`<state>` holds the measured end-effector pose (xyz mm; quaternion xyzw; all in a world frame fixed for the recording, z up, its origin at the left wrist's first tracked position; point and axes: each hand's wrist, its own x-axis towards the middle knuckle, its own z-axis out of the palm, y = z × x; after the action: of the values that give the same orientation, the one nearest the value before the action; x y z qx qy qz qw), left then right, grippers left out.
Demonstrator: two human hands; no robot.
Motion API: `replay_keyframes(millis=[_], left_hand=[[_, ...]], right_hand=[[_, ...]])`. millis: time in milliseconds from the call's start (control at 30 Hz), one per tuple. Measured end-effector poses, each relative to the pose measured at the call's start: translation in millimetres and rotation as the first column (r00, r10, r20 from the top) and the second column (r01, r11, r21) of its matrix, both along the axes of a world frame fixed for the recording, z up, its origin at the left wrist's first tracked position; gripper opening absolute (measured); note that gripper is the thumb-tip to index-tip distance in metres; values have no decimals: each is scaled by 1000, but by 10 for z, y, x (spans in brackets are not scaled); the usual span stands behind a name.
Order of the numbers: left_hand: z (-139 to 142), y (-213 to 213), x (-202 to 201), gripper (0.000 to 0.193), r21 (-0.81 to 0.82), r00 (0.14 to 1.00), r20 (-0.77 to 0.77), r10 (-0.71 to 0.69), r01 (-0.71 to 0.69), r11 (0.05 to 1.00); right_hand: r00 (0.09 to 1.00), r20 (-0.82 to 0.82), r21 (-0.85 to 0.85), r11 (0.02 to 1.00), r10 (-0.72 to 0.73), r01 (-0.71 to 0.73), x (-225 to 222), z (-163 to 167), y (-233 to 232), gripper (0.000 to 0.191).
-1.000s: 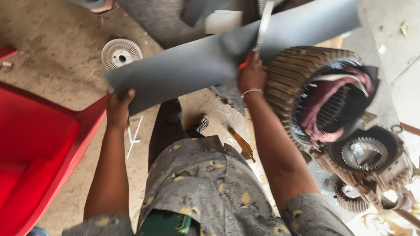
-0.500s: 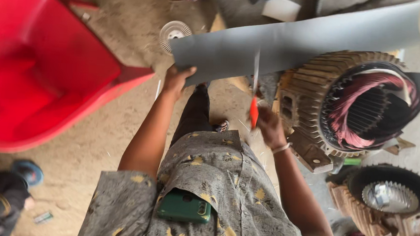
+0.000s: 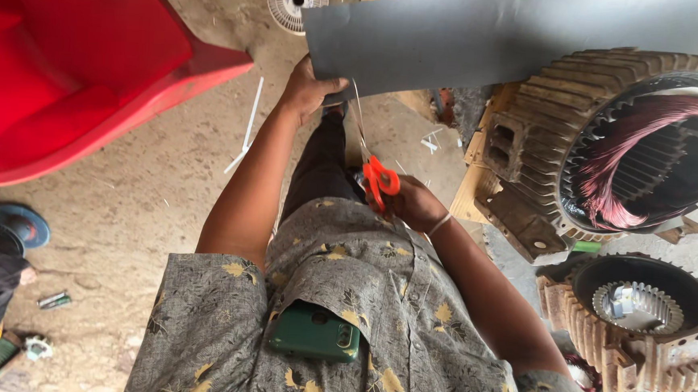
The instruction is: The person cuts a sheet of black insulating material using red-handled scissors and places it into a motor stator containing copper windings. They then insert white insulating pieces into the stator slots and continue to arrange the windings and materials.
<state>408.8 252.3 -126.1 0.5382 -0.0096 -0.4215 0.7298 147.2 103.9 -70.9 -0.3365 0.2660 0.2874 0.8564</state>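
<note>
grey sheet (image 3: 487, 43) pinched at its edge by left hand (image 3: 311, 89), orange-handled scissors (image 3: 376, 173) gripped in right hand (image 3: 415, 204), motor stator (image 3: 610, 147) just beside

To your left, the big red plastic tub (image 3: 67, 58) walls off that side, though bare sandy floor (image 3: 163, 201) lies open between it and your left hand (image 3: 311, 89). On your right, the ribbed metal motor housing with copper windings (image 3: 610, 147) crowds close beside your right hand (image 3: 413, 204). Overhead spans the wide grey sheet (image 3: 504, 36).
</note>
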Motion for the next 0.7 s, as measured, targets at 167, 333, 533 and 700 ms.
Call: replay_keyframes(millis=[167,333,533,700], left_hand=[[-86,-9,-52,52,145,999,45,-18,11,989],[-88,-1,-10,57,144,997,-82,7,5,990],[-143,35,69,59,172,998,-60,-9,20,985],[-228,61,83,62,188,999,-30,-20,25,982]], right_hand=[[998,-64,-101,995,11,-18,205,-10,47,44],[996,-88,-151,988,15,-28,336,-21,0,43],[994,-109,-192,981,22,-42,429,-8,13,44],[995,-101,-167,985,20,-37,451,-8,14,44]])
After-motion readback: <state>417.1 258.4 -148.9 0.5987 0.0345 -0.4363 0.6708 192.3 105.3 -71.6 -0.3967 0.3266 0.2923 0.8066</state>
